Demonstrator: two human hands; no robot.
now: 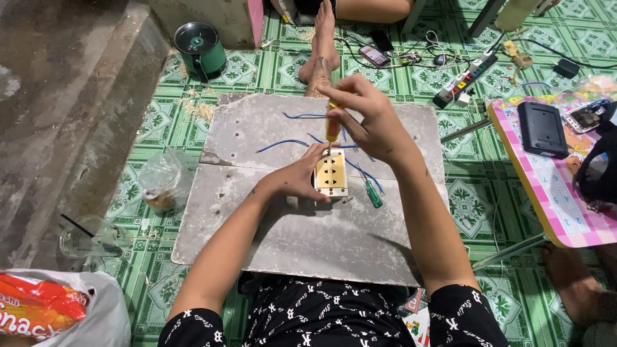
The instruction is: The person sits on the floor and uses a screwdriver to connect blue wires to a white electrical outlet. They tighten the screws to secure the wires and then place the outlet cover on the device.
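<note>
A cream wall socket (331, 174) lies on a grey board (283, 225) in the middle of the view. My left hand (295, 180) rests against the socket's left side and holds it in place. My right hand (364, 116) hovers above it, closed on a yellow-handled screwdriver (332, 127) that points down at the socket's top edge. Blue wires (283, 144) run out from under the socket across the board. A green-handled screwdriver (373, 193) lies just right of the socket.
The board lies on green patterned floor tiles (257, 67). A green round device (200, 48) stands at the back left. A power strip (464, 80), a phone (374, 56) and cables lie at the back. A pink folding table (553, 186) is right. A plastic cup (87, 236) and bags sit left.
</note>
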